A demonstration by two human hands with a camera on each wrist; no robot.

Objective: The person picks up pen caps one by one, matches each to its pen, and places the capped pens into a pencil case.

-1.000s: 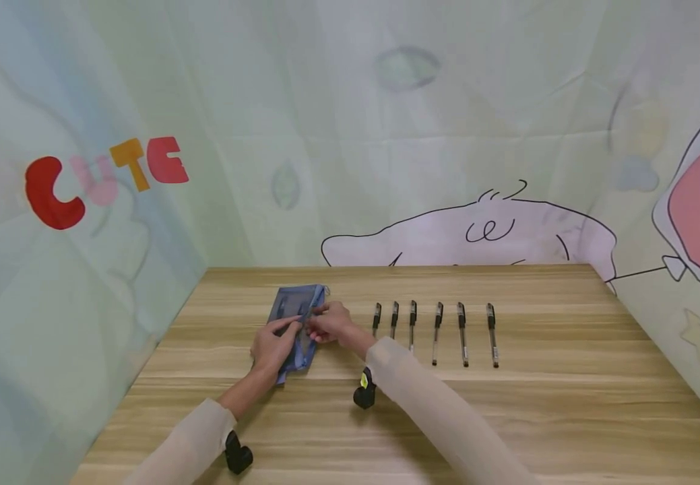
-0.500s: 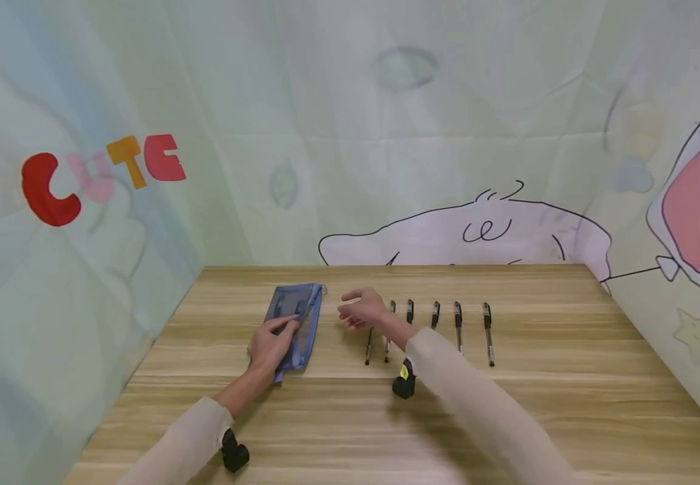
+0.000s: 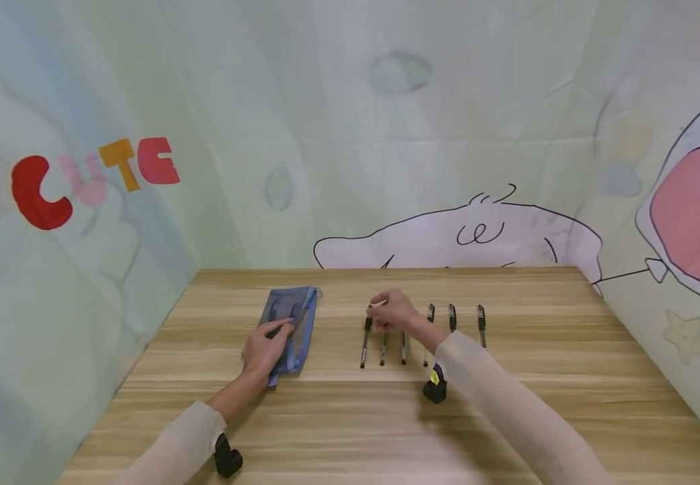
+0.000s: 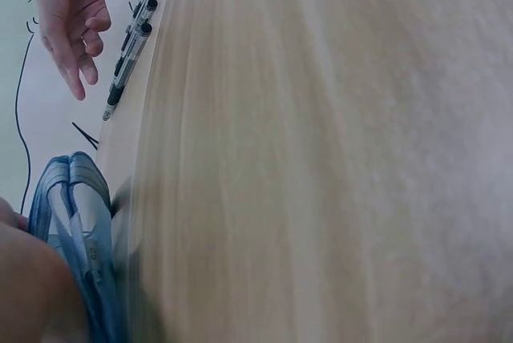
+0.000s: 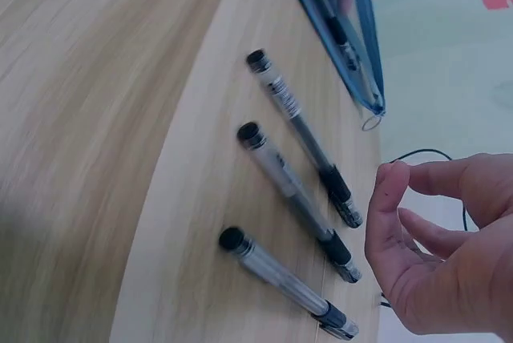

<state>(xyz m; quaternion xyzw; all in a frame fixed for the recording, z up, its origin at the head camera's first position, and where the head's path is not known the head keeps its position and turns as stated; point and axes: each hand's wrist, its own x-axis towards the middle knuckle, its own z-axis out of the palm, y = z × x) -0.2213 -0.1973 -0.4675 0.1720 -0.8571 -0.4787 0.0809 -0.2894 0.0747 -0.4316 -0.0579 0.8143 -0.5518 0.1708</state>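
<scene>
A blue mesh zip pouch [image 3: 309,325] lies on the left of the table, its zipped side gaping. My left hand [image 3: 263,347] pinches the pouch's edge between thumb and fingers. Through the mesh, in the right wrist view, a dark pen [image 5: 338,32] shows inside. My right hand [image 3: 395,311] hovers at the capped end of the leftmost black gel pen [image 3: 364,345] in a row of several. In the right wrist view its thumb and forefinger lie close together, bent, with nothing between them. That hand partly hides the middle pens of the row.
The wooden table [image 3: 337,431] ends at a printed cloth backdrop [image 3: 252,222] behind and on both sides. More pens, such as the rightmost pen [image 3: 481,320], stand in the row, partly behind the right forearm and sleeve [image 3: 507,397].
My right hand has left the pouch's opening and moved right, over the leftmost pens. The left hand keeps its hold on the pouch. The head view has shifted slightly.
</scene>
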